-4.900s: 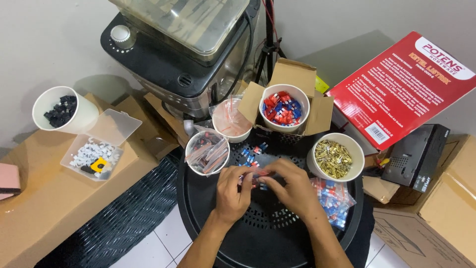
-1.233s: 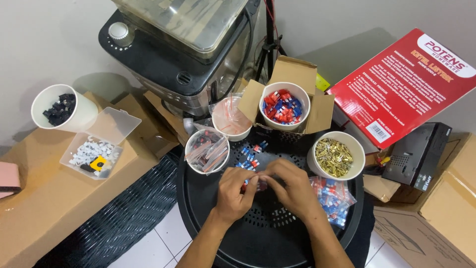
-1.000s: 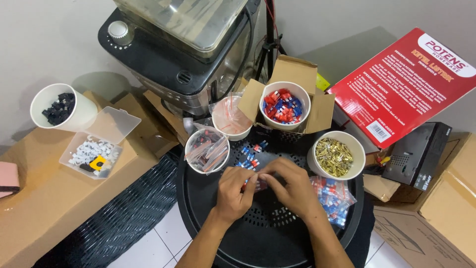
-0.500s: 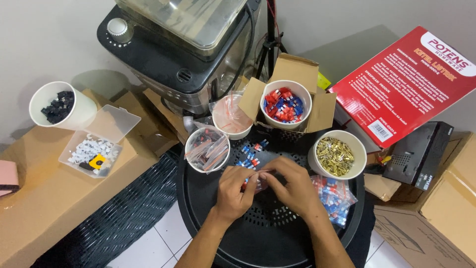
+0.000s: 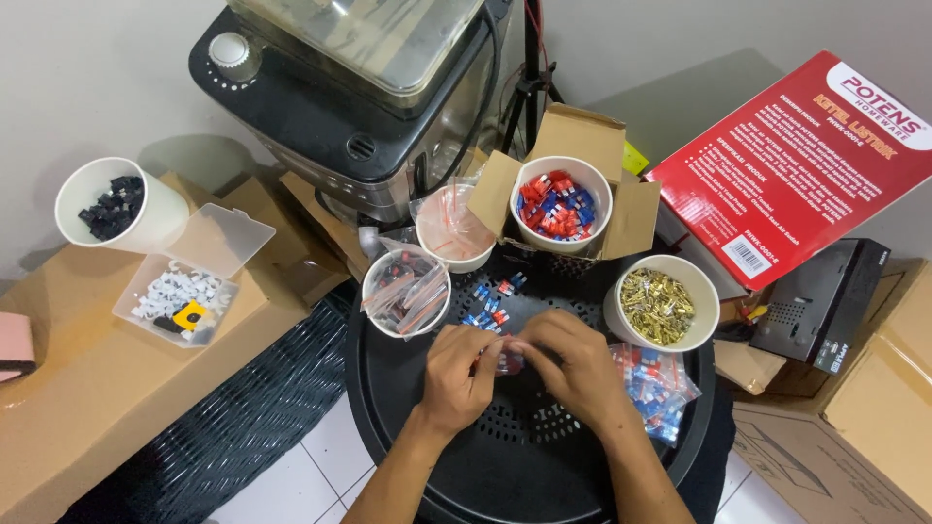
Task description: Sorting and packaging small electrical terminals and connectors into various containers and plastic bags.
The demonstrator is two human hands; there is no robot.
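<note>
Whatever the left hand [image 5: 464, 374] and right hand [image 5: 573, 367] pinched between them was mostly hidden by the fingers; only a sliver of clear plastic bag [image 5: 507, 363] showed. Both forearms ran off the bottom edge. The dark appliance [image 5: 359, 107] was cut off at the top, its clear lid blurred by reflections. The pink object [image 5: 14, 346] was cropped at the left edge. The pieces in the compartment tray [image 5: 175, 296] were too small to identify

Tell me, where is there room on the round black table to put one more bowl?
The near part of the round black table, below the left hand and right hand, is bare. The far rim is crowded: bowl of brass bits, bowl of red and blue pieces, bowl of bags.
</note>
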